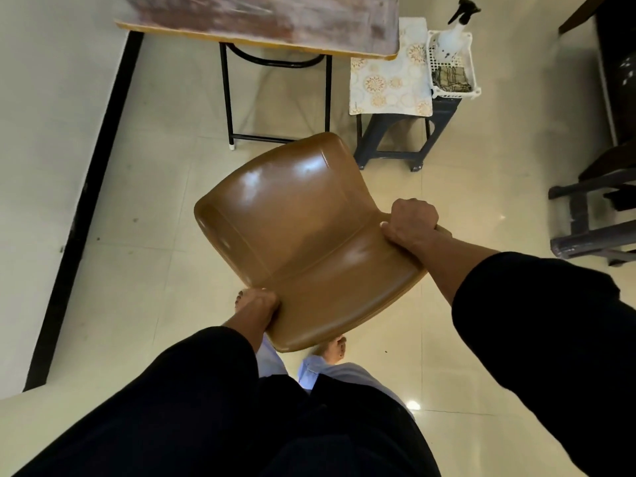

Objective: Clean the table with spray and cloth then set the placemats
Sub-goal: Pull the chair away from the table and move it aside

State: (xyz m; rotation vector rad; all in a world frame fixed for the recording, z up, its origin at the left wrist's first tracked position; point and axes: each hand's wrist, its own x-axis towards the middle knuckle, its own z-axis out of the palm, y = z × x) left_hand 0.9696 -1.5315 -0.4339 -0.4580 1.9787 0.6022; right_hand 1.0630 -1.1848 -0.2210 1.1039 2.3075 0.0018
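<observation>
Clearly the cleaning proper has not begun. Both hands are on a brown plastic chair (303, 235): the left hand (260, 306) grips the near left edge of its backrest with fingers curled round the rim, and the right hand (411, 223) clamps the right edge where seat meets back. Whether the chair's legs touch the tiled floor (464, 339) cannot be told, since the shell hides them.

Ahead, the folding table (261, 25) shows a worn, streaky top with no cloth, bottle or mat on the part in view. The supplies sit untouched on a dark stool (395, 139) just right of the table: a white spray bottle (454, 32) with a black trigger stands in a white plastic basket (473, 87), a folded dark cloth (451, 79) lies in the same basket, and patterned placemats (389, 77) lie beside it on the stool.

By my reading, the person is clearing the chair from the work area. Spraying, wiping and laying the placemats all remain to be done.
</observation>
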